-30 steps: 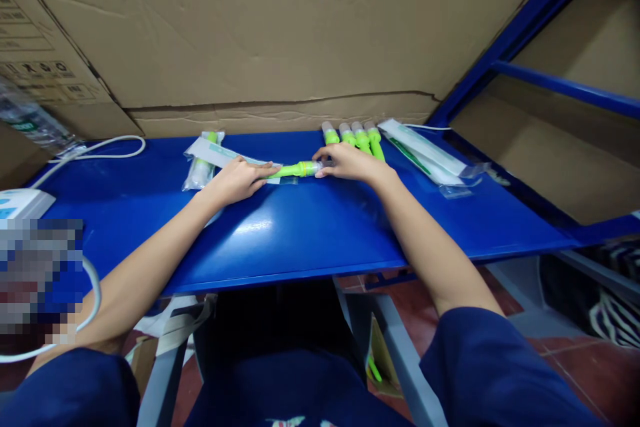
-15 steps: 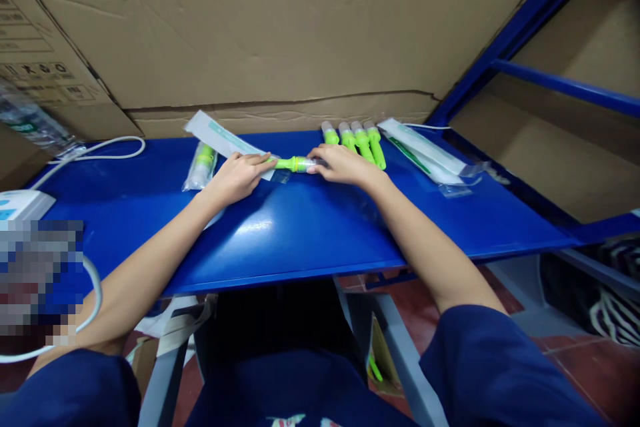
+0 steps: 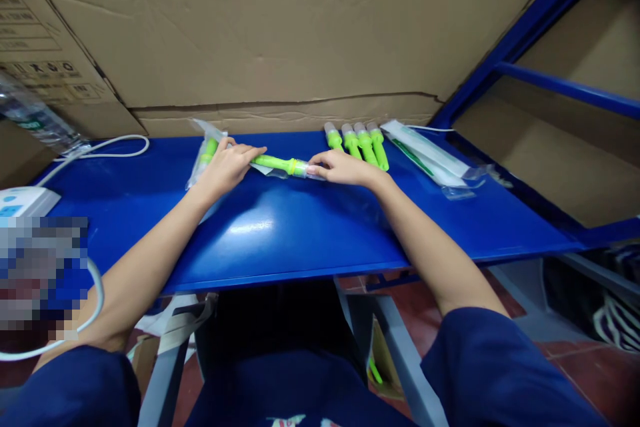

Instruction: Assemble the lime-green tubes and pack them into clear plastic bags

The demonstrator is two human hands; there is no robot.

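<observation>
A lime-green stick with a clear capped end (image 3: 276,162) lies level between my hands, just above the blue table. My right hand (image 3: 340,167) pinches its clear end. My left hand (image 3: 225,163) is at the stick's other end, fingers bent around a white and clear plastic sleeve (image 3: 203,125). Part of that sleeve shows behind the left hand and some under the stick; the rest is hidden. Whether the left fingertips also touch the green end is hard to make out. Beside the left wrist, a bagged green piece (image 3: 207,151) is partly covered.
Several green sticks with clear caps (image 3: 365,143) lie in a row behind my right hand. To their right are white and green plastic sleeves (image 3: 430,157). A power strip (image 3: 27,203) with a white cable (image 3: 115,147) sits left; a cardboard wall (image 3: 280,33) stands behind the blue table (image 3: 300,233).
My left hand has slid left along the stick, baring more of its green length. The sleeve has shifted left and is bunched at that hand. My right hand stays on the clear end.
</observation>
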